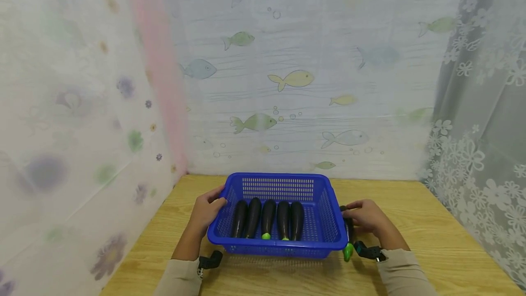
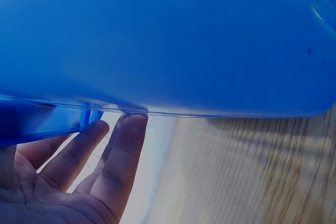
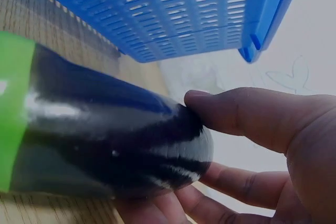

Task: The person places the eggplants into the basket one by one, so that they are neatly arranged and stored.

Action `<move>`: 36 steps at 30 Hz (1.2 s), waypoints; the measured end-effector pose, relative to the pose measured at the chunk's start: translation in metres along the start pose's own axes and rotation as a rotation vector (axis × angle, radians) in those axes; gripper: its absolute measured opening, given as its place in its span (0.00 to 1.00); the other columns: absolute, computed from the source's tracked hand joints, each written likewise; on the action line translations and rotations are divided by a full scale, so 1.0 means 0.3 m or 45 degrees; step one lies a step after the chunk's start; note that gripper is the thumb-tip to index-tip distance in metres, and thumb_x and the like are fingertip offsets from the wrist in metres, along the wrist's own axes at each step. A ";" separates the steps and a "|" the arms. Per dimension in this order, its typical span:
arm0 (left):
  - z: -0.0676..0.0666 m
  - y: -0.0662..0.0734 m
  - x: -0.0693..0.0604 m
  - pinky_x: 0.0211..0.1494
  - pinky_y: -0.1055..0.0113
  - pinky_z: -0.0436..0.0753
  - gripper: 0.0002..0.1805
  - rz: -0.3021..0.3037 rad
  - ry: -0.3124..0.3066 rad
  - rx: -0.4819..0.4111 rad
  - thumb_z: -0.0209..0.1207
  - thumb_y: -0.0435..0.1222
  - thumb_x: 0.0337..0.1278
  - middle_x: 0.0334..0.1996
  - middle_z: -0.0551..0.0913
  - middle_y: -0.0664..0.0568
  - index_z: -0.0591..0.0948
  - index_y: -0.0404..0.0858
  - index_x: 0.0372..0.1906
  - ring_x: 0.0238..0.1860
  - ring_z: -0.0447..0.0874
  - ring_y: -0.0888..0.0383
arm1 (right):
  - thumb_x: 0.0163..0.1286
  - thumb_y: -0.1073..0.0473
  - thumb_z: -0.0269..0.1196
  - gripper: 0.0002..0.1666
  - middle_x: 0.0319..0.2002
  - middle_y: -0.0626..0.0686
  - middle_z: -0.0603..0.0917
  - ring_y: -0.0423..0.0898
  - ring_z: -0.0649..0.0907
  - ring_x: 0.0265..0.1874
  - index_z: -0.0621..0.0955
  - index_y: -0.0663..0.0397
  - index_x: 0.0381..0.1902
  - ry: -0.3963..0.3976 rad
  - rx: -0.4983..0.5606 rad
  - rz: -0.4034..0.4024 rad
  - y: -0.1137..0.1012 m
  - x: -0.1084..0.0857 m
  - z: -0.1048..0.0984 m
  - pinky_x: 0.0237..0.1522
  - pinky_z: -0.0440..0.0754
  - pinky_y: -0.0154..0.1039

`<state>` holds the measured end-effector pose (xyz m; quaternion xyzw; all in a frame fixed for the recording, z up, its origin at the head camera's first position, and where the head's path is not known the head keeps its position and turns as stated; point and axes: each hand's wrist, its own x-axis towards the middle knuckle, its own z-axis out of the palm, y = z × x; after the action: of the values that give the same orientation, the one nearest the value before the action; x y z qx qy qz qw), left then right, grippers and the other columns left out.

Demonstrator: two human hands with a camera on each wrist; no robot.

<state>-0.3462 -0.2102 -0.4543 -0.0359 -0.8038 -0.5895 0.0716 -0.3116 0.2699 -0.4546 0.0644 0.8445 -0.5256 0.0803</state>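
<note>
A blue plastic basket [image 1: 277,244] stands on the table with several dark eggplants [image 1: 269,216] lying side by side inside, mostly toward its left. My left hand [image 1: 207,209] holds the basket's left rim; in the left wrist view its fingertips [image 2: 134,124] touch the rim's edge from below. At the basket's right side, outside it, my right hand [image 1: 365,216] grips another eggplant [image 3: 115,129] by its rounded dark end. The thumb is on one side and the fingers are beneath. This eggplant's bright green cap [image 1: 348,252] points toward me.
The wood-grain table [image 1: 255,277] extends around the basket. Behind it hangs a pale sheet printed with fish [image 1: 296,79]. A flowered sheet [image 1: 82,127] borders the left, and a lace curtain [image 1: 485,150] borders the right.
</note>
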 end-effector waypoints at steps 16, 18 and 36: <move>0.001 0.006 -0.006 0.67 0.45 0.80 0.30 0.005 -0.005 0.016 0.61 0.38 0.67 0.69 0.78 0.40 0.75 0.43 0.73 0.65 0.81 0.41 | 0.69 0.56 0.69 0.40 0.56 0.69 0.82 0.48 0.88 0.42 0.69 0.75 0.70 0.001 0.150 -0.008 0.013 -0.004 -0.029 0.43 0.90 0.47; 0.001 0.007 -0.006 0.66 0.45 0.80 0.30 0.001 -0.008 0.012 0.61 0.38 0.67 0.69 0.78 0.40 0.75 0.43 0.73 0.65 0.81 0.42 | 0.69 0.56 0.70 0.40 0.57 0.69 0.81 0.48 0.87 0.44 0.69 0.74 0.70 0.004 0.184 0.002 0.012 -0.006 -0.033 0.44 0.90 0.47; -0.004 0.016 -0.009 0.66 0.46 0.80 0.31 -0.008 -0.017 0.011 0.62 0.39 0.66 0.70 0.77 0.41 0.75 0.44 0.74 0.66 0.80 0.42 | 0.71 0.53 0.68 0.41 0.62 0.71 0.77 0.52 0.85 0.51 0.69 0.74 0.71 0.006 0.244 -0.049 -0.007 -0.027 -0.061 0.48 0.89 0.49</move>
<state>-0.3427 -0.2097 -0.4498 -0.0370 -0.8069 -0.5860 0.0647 -0.3053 0.2852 -0.4433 0.0569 0.7915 -0.6054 0.0615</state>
